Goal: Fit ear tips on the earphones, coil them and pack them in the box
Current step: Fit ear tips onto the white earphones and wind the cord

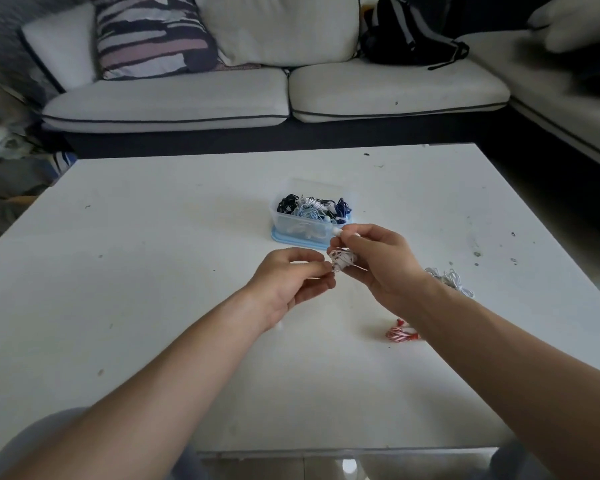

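Hands meeting above the middle of the white bench (153,271), seen from the person's own side. The left hand (291,275) has its fingers curled, thumb and forefinger pinching the near edge of a red-and-white earphone bundle (342,259). The right hand (381,261) grips the same bundle from the other side with curled fingers, and a white end piece (338,232) juts out above its thumb; whether this is an earbud or a plug cannot be told. The bundle is held off the surface, between the two hands. Just beyond them stands the clear box (284,225) on a blue base, holding black, white and blue coils. Under and beside the right forearm lie a second red-and-white set (399,333) and a loose white cord tangle (451,280). A pale sofa (222,98) stands behind the bench.
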Motion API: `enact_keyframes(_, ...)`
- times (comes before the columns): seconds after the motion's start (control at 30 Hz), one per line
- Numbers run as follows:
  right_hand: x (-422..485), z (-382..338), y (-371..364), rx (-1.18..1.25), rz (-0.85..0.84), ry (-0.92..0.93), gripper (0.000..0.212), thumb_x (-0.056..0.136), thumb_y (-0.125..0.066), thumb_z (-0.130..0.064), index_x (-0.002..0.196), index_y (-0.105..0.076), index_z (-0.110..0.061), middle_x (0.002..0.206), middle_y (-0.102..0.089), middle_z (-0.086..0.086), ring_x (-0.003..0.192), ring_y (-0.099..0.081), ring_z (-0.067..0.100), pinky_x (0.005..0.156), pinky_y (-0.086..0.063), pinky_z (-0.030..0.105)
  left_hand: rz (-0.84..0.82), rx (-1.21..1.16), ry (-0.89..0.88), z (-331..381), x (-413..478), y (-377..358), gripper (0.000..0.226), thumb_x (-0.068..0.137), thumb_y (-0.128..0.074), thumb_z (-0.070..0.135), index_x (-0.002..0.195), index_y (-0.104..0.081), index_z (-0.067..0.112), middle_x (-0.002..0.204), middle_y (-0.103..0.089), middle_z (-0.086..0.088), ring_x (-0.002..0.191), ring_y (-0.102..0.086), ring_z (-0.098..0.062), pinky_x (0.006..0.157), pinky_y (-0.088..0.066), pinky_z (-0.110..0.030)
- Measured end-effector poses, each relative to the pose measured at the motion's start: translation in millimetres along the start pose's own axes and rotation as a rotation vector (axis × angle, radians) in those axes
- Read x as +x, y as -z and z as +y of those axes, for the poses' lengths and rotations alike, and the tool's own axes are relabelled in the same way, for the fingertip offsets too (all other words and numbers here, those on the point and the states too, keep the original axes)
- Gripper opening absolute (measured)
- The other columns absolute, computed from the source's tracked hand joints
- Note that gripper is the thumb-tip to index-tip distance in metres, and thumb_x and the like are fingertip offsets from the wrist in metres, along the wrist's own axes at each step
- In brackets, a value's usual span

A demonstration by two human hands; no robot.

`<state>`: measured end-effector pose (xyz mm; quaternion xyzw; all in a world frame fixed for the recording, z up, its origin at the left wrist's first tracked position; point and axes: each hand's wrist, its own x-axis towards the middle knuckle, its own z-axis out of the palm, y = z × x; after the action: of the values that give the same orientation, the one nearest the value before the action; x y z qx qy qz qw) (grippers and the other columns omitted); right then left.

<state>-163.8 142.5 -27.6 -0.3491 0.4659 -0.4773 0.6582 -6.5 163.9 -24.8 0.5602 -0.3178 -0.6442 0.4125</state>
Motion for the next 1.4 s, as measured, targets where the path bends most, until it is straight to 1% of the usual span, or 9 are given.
enact_keyframes(0.27, 60.2, -20.7, -7.2, -0.253, 0.164, 0.023, 0.006, 0.088, -0.069, -0.009, 0.085, -0.071, -0.015, 0.083, -0.073, 0.005, 0.073, -0.063, 0.018, 0.061, -0.053, 0.025, 0.285, 0.283, -0.303, 31.1, 61.4, 5.2, 0.014, 0.073, -0.077, -0.001, 0.071, -0.071, 0.01, 0.066, -0.071, -0.01, 0.055, -0.066, -0.017, 0.064, -0.058, -0.027)
enact_keyframes(0.4, 104.0, -30.8, -6.9, -0.489, 0.178, 0.139, 0.008, 0.084, -0.076, -0.01, 0.082, -0.07, -0.014, 0.079, -0.072, 0.009, 0.068, -0.068, 0.027, 0.072, -0.062, 0.037, 0.404, 0.61, -0.472, 48.8, 100.7, 6.0, 0.01, 0.076, -0.079, 0.016, 0.076, -0.071, 0.023, 0.068, -0.069, 0.011, 0.064, -0.065, -0.005, 0.062, -0.047, -0.015)
enact_keyframes(0.57, 136.7, -39.1, -2.3, -1.153, 0.067, 0.263, 0.007, 0.085, -0.067, -0.015, 0.082, -0.072, -0.02, 0.083, -0.071, -0.003, 0.082, -0.068, 0.02, 0.065, -0.053, 0.025, 0.322, 1.077, -0.541, 54.7, 138.2, 7.5, 0.008, 0.083, -0.071, 0.023, 0.085, -0.073, 0.031, 0.084, -0.072, 0.012, 0.084, -0.067, -0.014, 0.076, -0.054, -0.031)
enact_keyframes(0.7, 147.8, -41.5, -7.3, -1.454, 0.05, 0.205, 0.022, 0.088, -0.056, -0.029, 0.087, -0.075, -0.018, 0.084, -0.071, 0.004, 0.082, -0.066, 0.026, 0.071, -0.057, 0.034, 0.217, 1.274, -0.532, 52.3, 150.7, 7.6, 0.014, 0.09, -0.064, 0.026, 0.093, -0.077, 0.032, 0.086, -0.072, 0.01, 0.088, -0.064, -0.019, 0.071, -0.049, -0.03)
enact_keyframes(0.87, 138.2, -48.0, 2.3, -1.521, -0.073, 0.189, 0.027, 0.091, -0.051, -0.029, 0.092, -0.076, -0.019, 0.094, -0.074, 0.003, 0.093, -0.064, 0.026, 0.082, -0.056, 0.039, 0.191, 1.335, -0.548, 48.7, 150.2, 13.9, 0.027, 0.091, -0.049, 0.023, 0.089, -0.076, 0.029, 0.087, -0.066, 0.005, 0.087, -0.061, -0.024, 0.071, -0.054, -0.038)
enact_keyframes(1.03, 118.6, -54.0, 16.9, -1.423, -0.002, 0.259, 0.031, 0.088, -0.043, -0.009, 0.1, -0.07, -0.002, 0.108, -0.07, 0.014, 0.105, -0.062, 0.037, 0.088, -0.054, 0.05, 0.289, 1.163, -0.623, 40.6, 126.8, 9.1, 0.031, 0.097, -0.046, 0.021, 0.116, -0.069, 0.027, 0.115, -0.063, -0.001, 0.106, -0.059, -0.021, 0.089, -0.049, -0.036)
enact_keyframes(1.1, 106.0, -56.6, 28.2, -1.368, 0.021, 0.273, 0.033, 0.091, -0.042, -0.007, 0.102, -0.073, -0.009, 0.106, -0.071, 0.003, 0.102, -0.063, 0.03, 0.09, -0.054, 0.041, 0.297, 1.105, -0.662, 35.2, 111.2, 2.7, 0.025, 0.094, -0.05, 0.018, 0.107, -0.07, 0.025, 0.109, -0.065, 0.002, 0.099, -0.06, -0.017, 0.086, -0.049, -0.034)
enact_keyframes(1.2, 77.3, -57.2, 51.3, -1.321, -0.031, 0.255, 0.029, 0.094, -0.049, -0.012, 0.103, -0.074, -0.022, 0.094, -0.065, -0.011, 0.089, -0.061, 0.016, 0.075, -0.046, 0.023, 0.16, 1.035, -0.6, 17.2, 86.3, -13.4, 0.019, 0.091, -0.055, 0.017, 0.091, -0.069, 0.028, 0.098, -0.07, 0.01, 0.086, -0.062, -0.012, 0.078, -0.049, -0.028)
enact_keyframes(1.4, 23.0, -40.7, 98.3, -1.412, -0.365, -0.089, 0.016, 0.081, -0.072, -0.014, 0.087, -0.074, -0.029, 0.086, -0.075, -0.005, 0.076, -0.068, 0.011, 0.075, -0.055, 0.026, -0.267, 1.119, -0.306, -36.1, 49.5, -58.1, 0.023, 0.077, -0.077, 0.035, 0.097, -0.07, 0.03, 0.092, -0.068, 0.009, 0.082, -0.063, -0.008, 0.076, -0.05, -0.024)
